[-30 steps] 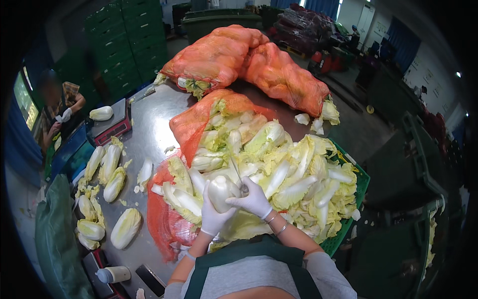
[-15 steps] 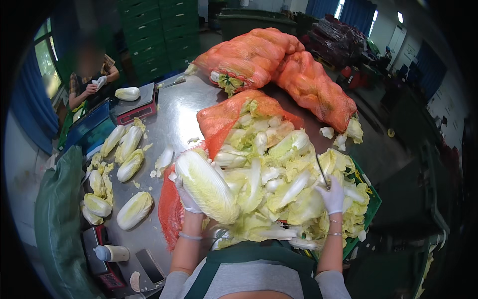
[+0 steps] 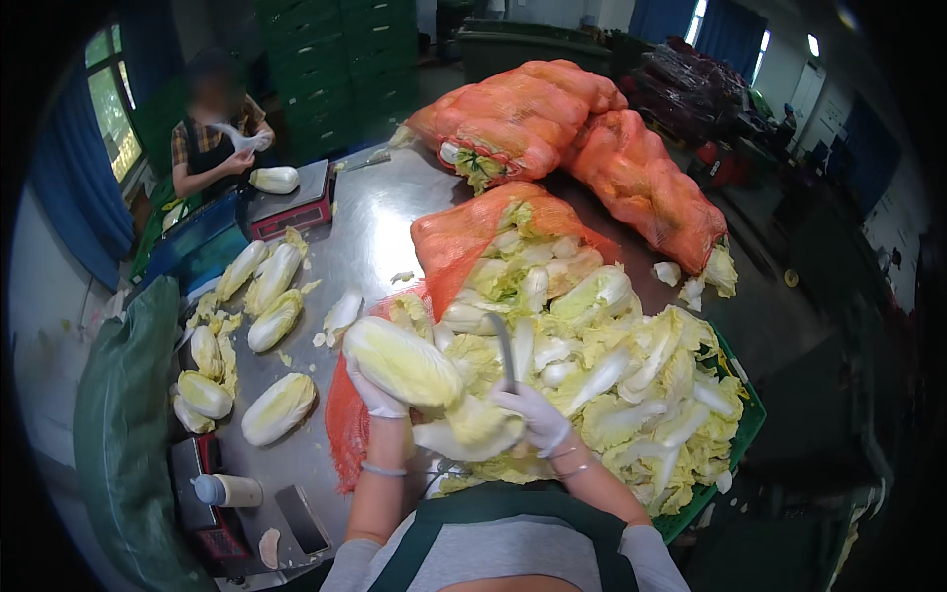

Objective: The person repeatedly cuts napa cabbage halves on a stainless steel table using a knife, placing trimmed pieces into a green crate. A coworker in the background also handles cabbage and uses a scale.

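Observation:
My left hand (image 3: 378,395), in a white glove, is closed around a pale napa cabbage (image 3: 402,361) tilted over the near side of the table. In my gloved right hand (image 3: 538,418) is a knife (image 3: 504,347), its slightly blurred blade pointing up and away from me. Between the cabbage and my right hand hangs a pale outer leaf (image 3: 472,430); whether it is still attached I cannot tell. Beyond and to the right spreads a heap of trimmed cabbage leaves (image 3: 641,414), next to an opened orange mesh bag (image 3: 449,242).
Several napa cabbages (image 3: 279,409) lie to the left on the metal table (image 3: 370,212). Two full mesh bags (image 3: 533,113) are at the back. A scale (image 3: 314,211) stands far left, near a co-worker handling something white. A bottle (image 3: 232,490) and phone (image 3: 301,519) lie near left.
My right hand has swung left with the knife, from over the leaf heap to the cabbage. The cabbage has tilted flatter, and a leaf now hangs at its near end.

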The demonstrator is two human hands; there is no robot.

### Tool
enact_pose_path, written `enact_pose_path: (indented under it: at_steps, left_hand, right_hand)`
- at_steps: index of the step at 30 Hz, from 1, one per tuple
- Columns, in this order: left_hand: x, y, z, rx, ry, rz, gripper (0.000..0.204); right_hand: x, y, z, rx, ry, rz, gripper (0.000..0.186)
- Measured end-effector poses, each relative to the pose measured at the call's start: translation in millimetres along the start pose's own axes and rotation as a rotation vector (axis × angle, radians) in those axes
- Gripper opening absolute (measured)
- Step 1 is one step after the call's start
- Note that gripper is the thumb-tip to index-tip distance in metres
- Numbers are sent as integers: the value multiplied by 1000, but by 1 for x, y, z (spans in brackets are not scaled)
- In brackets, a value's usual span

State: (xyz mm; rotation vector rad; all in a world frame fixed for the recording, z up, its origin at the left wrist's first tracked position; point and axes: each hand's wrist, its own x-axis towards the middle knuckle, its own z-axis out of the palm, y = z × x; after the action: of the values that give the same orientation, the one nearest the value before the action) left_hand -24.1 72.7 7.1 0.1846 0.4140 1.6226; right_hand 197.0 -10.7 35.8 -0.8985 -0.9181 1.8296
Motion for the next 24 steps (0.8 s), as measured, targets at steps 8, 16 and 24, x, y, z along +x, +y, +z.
enact_pose_path:
  at_steps: [8,16,24]
  left_hand:
    - [44,100,-88,6,175,326,63]
    - [78,222,-175,-58,515,622,62]
    - [76,202,-169,48,534,439,58]
  right_hand:
    - [-163,-60,-139,-649,825,-336,15]
    - [-197,-19,-225,-641,1264,-155,30]
    - [-49,-69,-241,-411,952,-230,27]
